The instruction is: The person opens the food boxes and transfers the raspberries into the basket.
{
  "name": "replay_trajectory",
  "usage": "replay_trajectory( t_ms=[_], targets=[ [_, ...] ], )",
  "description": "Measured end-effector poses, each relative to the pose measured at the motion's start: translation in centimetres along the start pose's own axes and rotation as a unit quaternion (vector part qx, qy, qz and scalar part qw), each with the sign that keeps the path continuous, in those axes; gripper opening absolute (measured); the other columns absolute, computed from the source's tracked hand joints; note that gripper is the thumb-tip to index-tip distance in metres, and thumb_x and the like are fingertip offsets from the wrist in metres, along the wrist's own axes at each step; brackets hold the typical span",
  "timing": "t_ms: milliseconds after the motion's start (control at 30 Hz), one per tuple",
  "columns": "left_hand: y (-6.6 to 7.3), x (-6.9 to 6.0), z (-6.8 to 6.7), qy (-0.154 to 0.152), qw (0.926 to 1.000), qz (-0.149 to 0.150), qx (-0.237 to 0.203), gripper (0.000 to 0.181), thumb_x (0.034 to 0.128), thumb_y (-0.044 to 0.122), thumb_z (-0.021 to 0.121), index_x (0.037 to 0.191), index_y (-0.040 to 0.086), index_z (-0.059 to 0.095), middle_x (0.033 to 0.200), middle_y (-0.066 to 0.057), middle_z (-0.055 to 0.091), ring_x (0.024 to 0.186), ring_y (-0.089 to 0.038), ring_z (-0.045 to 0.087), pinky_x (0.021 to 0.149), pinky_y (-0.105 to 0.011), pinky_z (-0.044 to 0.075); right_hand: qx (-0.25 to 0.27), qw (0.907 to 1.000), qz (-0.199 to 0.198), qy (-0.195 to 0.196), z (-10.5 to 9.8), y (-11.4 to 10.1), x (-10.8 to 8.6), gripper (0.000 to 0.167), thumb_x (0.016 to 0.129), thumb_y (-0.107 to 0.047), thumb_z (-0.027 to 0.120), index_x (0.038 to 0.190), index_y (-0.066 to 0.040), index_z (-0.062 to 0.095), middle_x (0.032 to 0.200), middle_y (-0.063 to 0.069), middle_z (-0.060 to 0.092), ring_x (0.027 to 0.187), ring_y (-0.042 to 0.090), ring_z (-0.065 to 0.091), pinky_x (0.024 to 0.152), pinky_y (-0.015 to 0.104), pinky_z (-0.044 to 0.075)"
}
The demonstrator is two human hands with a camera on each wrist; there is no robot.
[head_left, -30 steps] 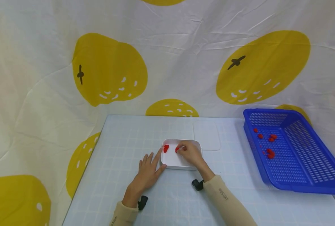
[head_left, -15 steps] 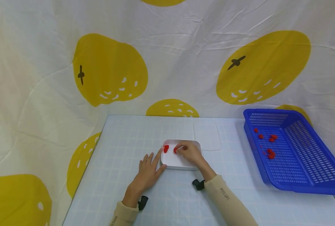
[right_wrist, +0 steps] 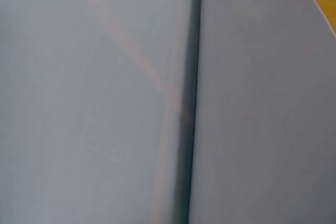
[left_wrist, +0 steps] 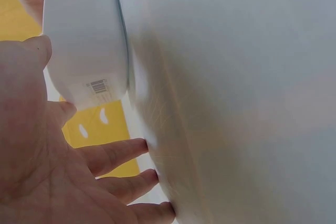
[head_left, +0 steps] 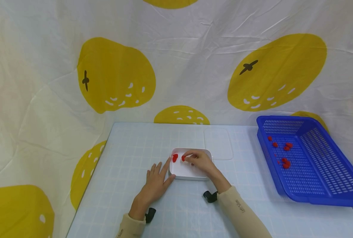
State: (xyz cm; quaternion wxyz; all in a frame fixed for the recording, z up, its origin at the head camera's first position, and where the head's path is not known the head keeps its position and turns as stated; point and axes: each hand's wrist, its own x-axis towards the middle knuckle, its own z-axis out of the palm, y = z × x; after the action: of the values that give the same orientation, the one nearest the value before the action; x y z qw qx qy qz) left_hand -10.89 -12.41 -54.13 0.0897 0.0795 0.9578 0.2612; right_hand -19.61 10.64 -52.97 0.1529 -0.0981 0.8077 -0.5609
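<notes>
A shallow white rectangular box (head_left: 188, 172) stands on the table in the head view. My right hand (head_left: 201, 162) reaches into it and pinches a small red lump (head_left: 183, 158) between thumb and fingertips, low over the box's floor. Left of that, a red heart-like cluster (head_left: 175, 158) lies inside the box. With fingers spread, my left hand (head_left: 156, 185) touches the box's left side with index finger and thumb. The left wrist view has the left hand (left_wrist: 58, 166) against the barcoded outer wall (left_wrist: 86, 35). The right wrist view holds only the box wall (right_wrist: 262, 103) and tabletop.
At the right, a blue perforated basket (head_left: 310, 180) holds several small red pieces (head_left: 286, 163). Behind the box lies a flat, see-through rounded rectangle (head_left: 219, 143), perhaps a lid. A white curtain with yellow fruit prints (head_left: 116, 76) hangs along the table's back edge.
The right hand has shifted slightly left within the box, carrying the pinched red lump nearer the red cluster. The left hand has stayed in place.
</notes>
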Motion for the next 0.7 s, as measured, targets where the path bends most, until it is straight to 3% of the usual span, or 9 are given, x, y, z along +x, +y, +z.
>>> replay_trajectory(
  t_ms=[100, 267, 700],
  targets=[
    [0.07, -0.07, -0.02, -0.001, 1.0, -0.004, 0.001, 0.077, 0.099, 0.058, 0.049, 0.162, 0.034, 0.012, 0.159, -0.021, 0.03, 0.146, -0.049, 0.016, 0.112, -0.07, 0.01, 0.025, 0.9997, 0.0, -0.003, -0.14, -0.04, -0.1, 0.017, 0.095, -0.014, 0.069, 0.11, -0.01, 0.076, 0.09, 0.017, 0.068, 0.073, 0.033, 0.058, 0.064, 0.031, 0.05],
    [0.15, -0.08, -0.07, 0.0, 1.0, -0.003, 0.001, 0.076, 0.0993, 0.058, 0.049, 0.162, 0.034, 0.012, 0.158, -0.022, 0.03, 0.146, -0.049, 0.016, 0.112, -0.07, 0.01, 0.05, 0.9987, 0.003, -0.006, -0.34, -0.01, -0.08, 0.016, 0.096, -0.015, 0.068, 0.109, -0.012, 0.076, 0.094, 0.018, 0.068, 0.074, 0.029, 0.057, 0.066, 0.032, 0.05],
    [0.14, 0.03, -0.06, -0.001, 1.0, -0.003, 0.0, 0.077, 0.0991, 0.06, 0.048, 0.162, 0.035, 0.012, 0.159, -0.022, 0.029, 0.146, -0.049, 0.016, 0.112, -0.07, 0.009, 0.06, 0.9979, 0.023, 0.008, -0.57, -0.55, -0.23, 0.017, 0.095, -0.02, 0.07, 0.108, -0.012, 0.076, 0.096, 0.018, 0.067, 0.079, 0.03, 0.06, 0.07, 0.036, 0.049]
  ],
)
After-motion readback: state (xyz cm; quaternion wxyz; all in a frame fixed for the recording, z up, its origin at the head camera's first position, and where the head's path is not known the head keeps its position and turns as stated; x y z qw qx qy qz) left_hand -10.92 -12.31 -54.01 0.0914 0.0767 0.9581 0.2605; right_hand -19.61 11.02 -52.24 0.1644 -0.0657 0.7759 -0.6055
